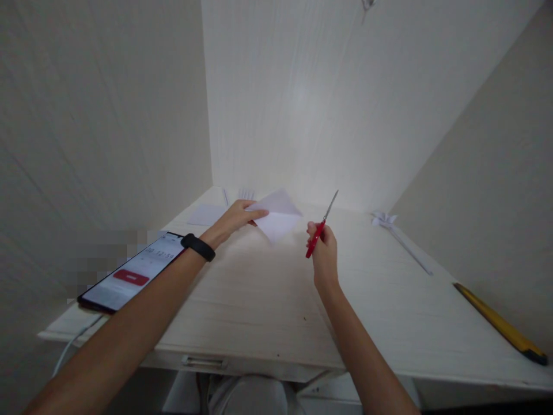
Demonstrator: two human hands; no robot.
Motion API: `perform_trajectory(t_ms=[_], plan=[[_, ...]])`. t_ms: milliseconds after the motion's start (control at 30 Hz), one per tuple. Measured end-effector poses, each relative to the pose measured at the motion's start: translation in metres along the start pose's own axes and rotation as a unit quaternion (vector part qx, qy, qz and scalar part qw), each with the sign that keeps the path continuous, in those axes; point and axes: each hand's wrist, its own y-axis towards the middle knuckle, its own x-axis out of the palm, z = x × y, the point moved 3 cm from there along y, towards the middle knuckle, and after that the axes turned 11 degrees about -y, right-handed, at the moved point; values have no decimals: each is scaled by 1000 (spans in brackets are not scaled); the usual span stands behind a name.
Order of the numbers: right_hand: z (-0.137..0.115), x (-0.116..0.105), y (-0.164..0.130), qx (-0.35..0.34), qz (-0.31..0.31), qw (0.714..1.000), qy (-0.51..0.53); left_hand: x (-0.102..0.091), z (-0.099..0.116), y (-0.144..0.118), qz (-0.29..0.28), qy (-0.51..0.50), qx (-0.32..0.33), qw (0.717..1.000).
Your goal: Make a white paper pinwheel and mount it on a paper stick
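Observation:
My left hand [235, 220] pinches a folded white sheet of paper [280, 214] by its left edge and holds it just above the pale wooden desk [259, 300]. A black band sits on that wrist. My right hand [323, 249] grips red-handled scissors [320, 226], whose blades point up and away, closed or nearly so. The scissors are a short way right of the paper and do not touch it.
A phone [132, 271] with a lit screen lies at the desk's left edge, a cable hanging below. White paper pieces [207, 214] lie at the back left. A folded paper pinwheel on a stick [400, 233] and a yellow ruler [501, 324] lie at the right. Walls enclose three sides.

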Motion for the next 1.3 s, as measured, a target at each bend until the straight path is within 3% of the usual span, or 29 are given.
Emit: perform_trajectory(t_ms=[167, 300, 433, 600, 767, 967, 1200, 1300], plan=[[3, 3, 5, -62, 5, 994, -94, 6, 2, -7, -105, 81, -32, 991], [5, 6, 4, -49, -47, 991, -117, 9, 1, -10, -119, 83, -35, 989], [2, 5, 0, -54, -29, 991, -119, 14, -2, -12, -90, 4, -48, 995], [-3, 1, -4, -70, 44, 992, -98, 28, -8, -20, -160, -150, -97, 971], [-6, 1, -6, -75, 65, 992, -77, 37, -14, -25, -228, -126, -135, 956], [-1, 4, -4, -66, 42, 997, -23, 32, -19, -16, -138, -143, -104, 974], [1, 13, -5, 26, -50, 994, 90, 30, -14, -16, -46, -222, -71, 971], [0, 13, -6, 35, -63, 993, 93, 30, -12, -16, -30, -229, -50, 972]])
